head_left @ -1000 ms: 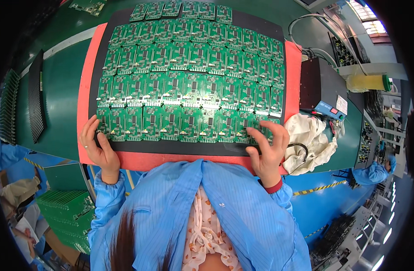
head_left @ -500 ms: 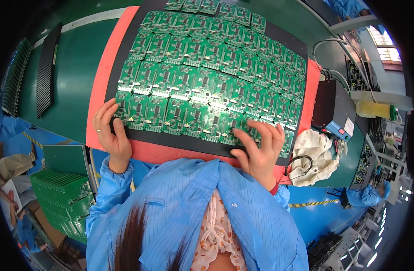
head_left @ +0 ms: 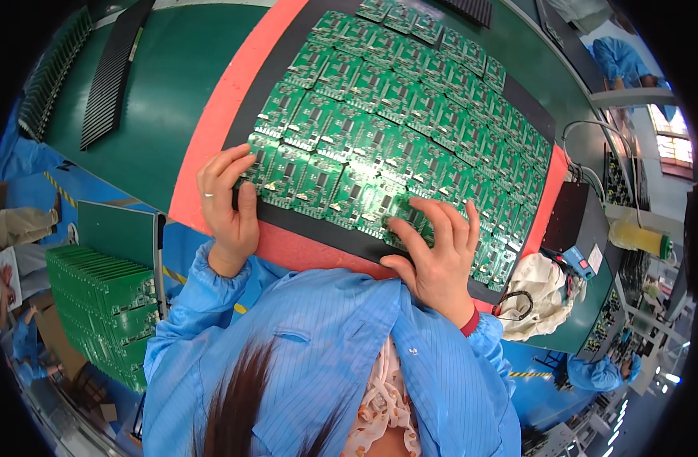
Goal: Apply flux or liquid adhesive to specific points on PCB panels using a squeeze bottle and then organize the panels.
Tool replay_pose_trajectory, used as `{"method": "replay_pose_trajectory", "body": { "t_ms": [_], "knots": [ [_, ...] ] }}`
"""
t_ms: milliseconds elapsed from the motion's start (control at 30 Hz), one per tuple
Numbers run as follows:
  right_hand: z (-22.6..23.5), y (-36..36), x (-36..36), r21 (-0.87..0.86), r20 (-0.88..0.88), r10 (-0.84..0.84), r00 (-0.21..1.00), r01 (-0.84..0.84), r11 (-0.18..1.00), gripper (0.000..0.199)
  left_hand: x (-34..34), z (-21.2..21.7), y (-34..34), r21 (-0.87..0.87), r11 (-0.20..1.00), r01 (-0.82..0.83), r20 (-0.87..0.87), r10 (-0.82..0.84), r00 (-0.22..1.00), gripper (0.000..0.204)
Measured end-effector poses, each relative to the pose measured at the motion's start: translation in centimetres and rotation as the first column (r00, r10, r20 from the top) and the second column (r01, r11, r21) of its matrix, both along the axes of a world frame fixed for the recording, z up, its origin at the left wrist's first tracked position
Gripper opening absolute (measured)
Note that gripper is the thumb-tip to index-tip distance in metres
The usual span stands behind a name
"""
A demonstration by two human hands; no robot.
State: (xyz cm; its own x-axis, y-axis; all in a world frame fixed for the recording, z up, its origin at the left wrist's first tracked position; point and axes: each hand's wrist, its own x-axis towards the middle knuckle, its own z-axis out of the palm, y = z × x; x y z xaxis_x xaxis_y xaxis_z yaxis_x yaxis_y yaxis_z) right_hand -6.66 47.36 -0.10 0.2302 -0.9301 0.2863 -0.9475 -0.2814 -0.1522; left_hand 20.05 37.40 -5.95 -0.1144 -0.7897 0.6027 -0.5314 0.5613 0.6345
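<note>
Rows of green circuit boards lie edge to edge on a black mat. My left hand is at the left end of the nearest row. Its fingertips touch the edge of the end board, with the thumb apart at the near side. Farther right along the same row, my right hand has its fingers spread, fingertips on or just over the boards; contact is hard to tell. Neither hand grips a board that I can see.
A red mat lies under the black one on a green table. Black slotted racks stand to the left. A stack of green boards is at lower left. A black box and a cream cloth are at right.
The view has turned, so the boards and mats appear tilted and shifted right. Both hands keep nearly the same places along the nearest row.
</note>
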Motion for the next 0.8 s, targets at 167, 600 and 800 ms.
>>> {"method": "replay_pose_trajectory", "body": {
  "t_ms": [167, 600, 800],
  "knots": [
    [0.2, -2.6, 1.9, 0.037, -0.030, 0.098, 0.995, -0.096, 0.995, 0.050, 0.3, -0.7, -0.3, -0.005, 1.000, 0.002, -0.036, -0.002, 0.999, 0.025],
    [0.9, -4.9, 4.8, 0.078, -0.016, 0.204, 0.979, -0.202, 0.976, 0.055, 0.8, -1.3, -0.3, -0.023, 1.000, 0.010, -0.134, -0.013, 0.991, 0.026],
    [0.9, -5.9, 5.8, 0.093, -0.012, 0.267, 0.964, -0.265, 0.960, 0.056, 0.6, -1.2, -0.3, -0.002, 1.000, -0.002, -0.138, 0.002, 0.990, 0.027]
  ]
}}
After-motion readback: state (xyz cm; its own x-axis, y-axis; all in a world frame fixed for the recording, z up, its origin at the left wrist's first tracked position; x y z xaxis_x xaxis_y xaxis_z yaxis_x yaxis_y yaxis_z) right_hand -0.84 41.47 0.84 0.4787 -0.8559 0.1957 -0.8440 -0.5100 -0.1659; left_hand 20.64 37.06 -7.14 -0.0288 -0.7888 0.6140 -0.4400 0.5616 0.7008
